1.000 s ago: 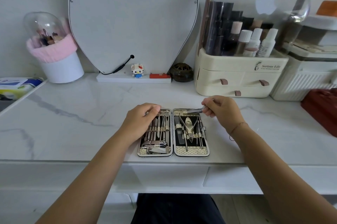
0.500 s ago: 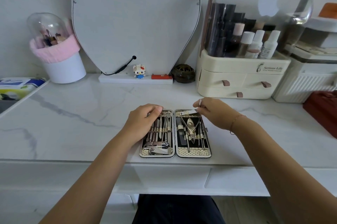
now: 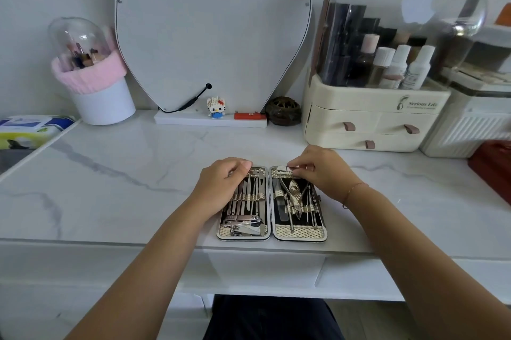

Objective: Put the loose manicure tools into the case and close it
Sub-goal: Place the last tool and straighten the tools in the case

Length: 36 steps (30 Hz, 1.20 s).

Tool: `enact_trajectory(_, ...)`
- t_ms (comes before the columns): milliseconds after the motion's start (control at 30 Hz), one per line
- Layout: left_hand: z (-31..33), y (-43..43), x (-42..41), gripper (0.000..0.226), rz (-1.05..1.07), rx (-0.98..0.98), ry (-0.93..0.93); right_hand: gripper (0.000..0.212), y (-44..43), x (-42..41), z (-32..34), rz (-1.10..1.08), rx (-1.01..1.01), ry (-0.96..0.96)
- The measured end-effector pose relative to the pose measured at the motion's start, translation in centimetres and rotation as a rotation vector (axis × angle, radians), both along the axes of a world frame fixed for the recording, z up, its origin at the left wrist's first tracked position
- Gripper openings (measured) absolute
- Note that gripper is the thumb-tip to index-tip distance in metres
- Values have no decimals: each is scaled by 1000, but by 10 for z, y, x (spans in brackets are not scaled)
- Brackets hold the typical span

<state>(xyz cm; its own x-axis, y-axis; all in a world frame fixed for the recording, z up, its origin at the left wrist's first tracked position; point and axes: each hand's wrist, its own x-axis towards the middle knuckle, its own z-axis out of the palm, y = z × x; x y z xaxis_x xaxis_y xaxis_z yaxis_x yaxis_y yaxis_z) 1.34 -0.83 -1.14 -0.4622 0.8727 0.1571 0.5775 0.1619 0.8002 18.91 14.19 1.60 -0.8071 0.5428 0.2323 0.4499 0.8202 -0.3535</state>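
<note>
Case (image 3: 300,232) lies open flat on the marble tabletop (image 3: 110,187), near the front edge, both halves filled with tools in straps. Nail clippers (image 3: 246,225) sit at the bottom of the left half, nippers (image 3: 294,195) mid right half. Right hand (image 3: 322,169) pinches a small metal tool (image 3: 284,171) at the right half's top edge. Left hand (image 3: 221,183) is curled over the left half's top corner; can't tell whether it grips anything. Cosmetics organizer (image 3: 373,124) stands behind on the right, mirror (image 3: 210,21) behind centre.
</note>
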Motion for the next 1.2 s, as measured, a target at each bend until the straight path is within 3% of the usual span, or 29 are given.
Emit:
enact_trajectory(333,-1,1,-1,37,-2,9,1,17,5,3,-4,28,-65,89)
enact_trajectory(533,-1,1,0,40,2,-9,27,27,-1,7,-2,56,-11,-28)
enact_trajectory(600,-1,0,1,41,6,-15,30,28,-4,12,-5,36,-11,10)
enact_trajectory(767,2,-2,3,41,49,-10,9,15,-4,21,-11,-202,-202,226)
enact_trajectory(933,5,-5,5,45,119,3,15,10,-8,20,-10,-212,-354,299)
enact_trajectory(1200,8,-6,7,45,123,-6,-8,9,-2,14,-13,-186,-197,221)
